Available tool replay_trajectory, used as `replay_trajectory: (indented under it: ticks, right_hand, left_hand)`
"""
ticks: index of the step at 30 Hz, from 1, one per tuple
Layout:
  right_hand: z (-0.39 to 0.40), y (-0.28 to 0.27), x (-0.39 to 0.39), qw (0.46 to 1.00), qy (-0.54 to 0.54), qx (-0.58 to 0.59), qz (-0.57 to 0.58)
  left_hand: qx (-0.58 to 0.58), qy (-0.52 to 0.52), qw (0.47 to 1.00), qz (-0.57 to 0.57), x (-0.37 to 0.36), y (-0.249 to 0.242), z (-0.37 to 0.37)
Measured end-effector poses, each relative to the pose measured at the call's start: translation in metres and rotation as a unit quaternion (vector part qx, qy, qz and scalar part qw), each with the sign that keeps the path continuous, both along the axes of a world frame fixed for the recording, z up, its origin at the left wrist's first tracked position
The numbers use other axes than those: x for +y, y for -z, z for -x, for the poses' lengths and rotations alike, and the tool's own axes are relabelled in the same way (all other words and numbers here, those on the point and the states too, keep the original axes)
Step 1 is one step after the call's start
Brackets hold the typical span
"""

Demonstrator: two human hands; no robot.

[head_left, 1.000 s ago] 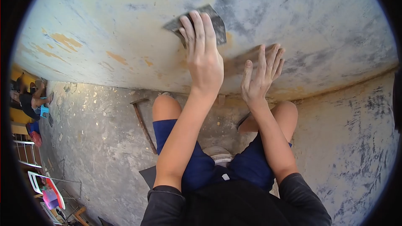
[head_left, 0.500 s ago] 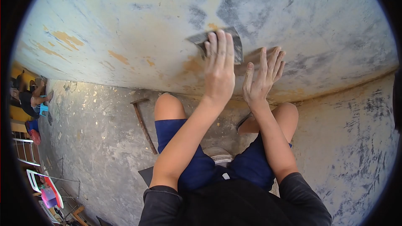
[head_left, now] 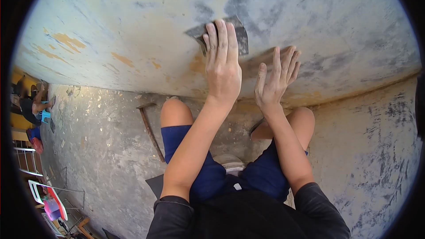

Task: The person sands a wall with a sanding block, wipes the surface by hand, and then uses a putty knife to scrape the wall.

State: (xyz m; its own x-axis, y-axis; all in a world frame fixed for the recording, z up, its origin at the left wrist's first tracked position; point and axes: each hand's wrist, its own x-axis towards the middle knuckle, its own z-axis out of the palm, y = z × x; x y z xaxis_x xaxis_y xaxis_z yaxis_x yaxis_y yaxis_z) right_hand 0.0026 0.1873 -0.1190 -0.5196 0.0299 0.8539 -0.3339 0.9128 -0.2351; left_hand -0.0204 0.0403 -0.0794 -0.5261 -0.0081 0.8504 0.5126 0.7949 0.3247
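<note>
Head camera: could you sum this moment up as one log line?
left hand: fingers on dark sheet against wall | right hand: open, empty, at wall | hammer-like tool: on floor

1 hammer (head_left: 151, 128) lies on the floor (head_left: 104, 150), its head close to the floor's far edge and its brown handle pointing back. By the left edge, 1 person (head_left: 30, 109) in a dark top sits on a little blue stool (head_left: 46, 116). Near them is a red and blue bundle (head_left: 36, 141), then white bars (head_left: 26, 161). Toward the near left corner are 1 red and white chair (head_left: 62, 208) and 1 pink and purple tub (head_left: 52, 210), touching.
</note>
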Motion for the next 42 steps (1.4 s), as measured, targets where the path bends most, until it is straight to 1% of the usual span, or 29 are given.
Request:
replay_trajectory:
  ticks: [2, 4, 8, 9, 11, 14, 16, 18, 21, 22, 24, 25, 26, 29, 32, 35, 36, 38, 40, 42]
  right_hand:
    - [-0.002, -0.005, 0.0, 1.0, -0.011, 0.002, 0.005]
    - [-0.003, -0.002, 0.002, 1.0, -0.01, 0.002, 0.001]
    - [0.003, 0.001, 0.001, 1.0, 0.0, 0.01, -0.008]
    - [0.003, -0.001, 0.001, 1.0, 0.0, 0.007, -0.01]
    - [-0.001, -0.005, -0.002, 1.0, -0.012, 0.002, 0.009]
    - [-0.003, -0.005, -0.001, 1.0, -0.015, -0.002, 0.004]
    - [0.0, -0.003, -0.001, 1.0, -0.01, 0.005, 0.001]
    - [0.002, -0.003, 0.0, 1.0, -0.002, 0.003, -0.007]
    - [-0.004, -0.002, -0.002, 1.0, -0.012, 0.001, 0.009]
    - [-0.005, -0.002, -0.002, 1.0, -0.015, -0.003, 0.008]
    - [-0.002, -0.004, -0.001, 1.0, -0.02, 0.001, 0.008]
    - [-0.001, -0.002, 0.0, 1.0, -0.014, 0.002, 0.002]
    - [0.0, -0.001, 0.0, 1.0, -0.008, 0.002, -0.004]
    - [-0.001, -0.002, -0.003, 1.0, -0.004, -0.002, 0.002]
    - [-0.005, -0.007, -0.002, 1.0, -0.015, -0.013, 0.006]
    - [-0.001, -0.002, -0.001, 1.0, -0.014, -0.001, -0.001]
    - [0.0, -0.003, -0.003, 1.0, -0.016, 0.002, 0.001]
    - [0.001, 0.0, -0.004, 1.0, -0.006, 0.003, 0.005]
    - [-0.002, -0.005, -0.004, 1.0, -0.01, -0.006, 0.007]
    - [-0.005, -0.004, -0.003, 1.0, -0.017, -0.009, 0.013]
  left_hand:
    - [-0.008, 0.0, 1.0, 0.0, 0.004, 0.0, -0.004]
    - [-0.023, 0.022, 0.999, -0.022, 0.009, 0.006, -0.006]
    - [-0.016, 0.018, 1.0, -0.008, 0.007, 0.007, -0.003]
    - [-0.008, 0.01, 1.0, -0.006, 0.004, -0.001, -0.002]
    - [-0.014, 0.006, 1.0, -0.014, 0.004, -0.003, -0.003]
    - [-0.032, 0.031, 0.999, -0.022, 0.013, 0.014, -0.009]
    - [-0.03, 0.023, 0.999, -0.02, 0.011, 0.005, -0.007]
    - [0.002, 0.013, 1.0, -0.022, 0.007, -0.002, -0.002]
    - [-0.004, -0.011, 1.0, -0.02, 0.005, -0.007, 0.001]
    - [-0.002, -0.012, 1.0, -0.019, 0.006, -0.001, -0.001]
    - [-0.029, 0.035, 0.999, -0.02, 0.014, 0.021, -0.01]
    - [-0.055, 0.047, 0.997, -0.022, 0.015, 0.022, -0.015]
    - [-0.05, 0.046, 0.997, -0.021, 0.014, 0.023, -0.011]
    - [-0.014, 0.002, 1.0, -0.028, 0.005, -0.002, -0.002]
    - [-0.019, 0.001, 0.999, -0.037, 0.003, -0.007, -0.004]
    - [-0.039, 0.023, 0.999, -0.025, 0.019, 0.024, -0.013]
    - [-0.055, 0.037, 0.998, -0.021, 0.019, 0.018, -0.015]
    - [-0.046, 0.035, 0.998, -0.024, 0.015, 0.01, -0.009]
    - [-0.002, -0.009, 0.999, -0.045, 0.004, -0.017, -0.002]
    - [-0.008, -0.023, 0.999, -0.032, 0.003, -0.014, 0.0]
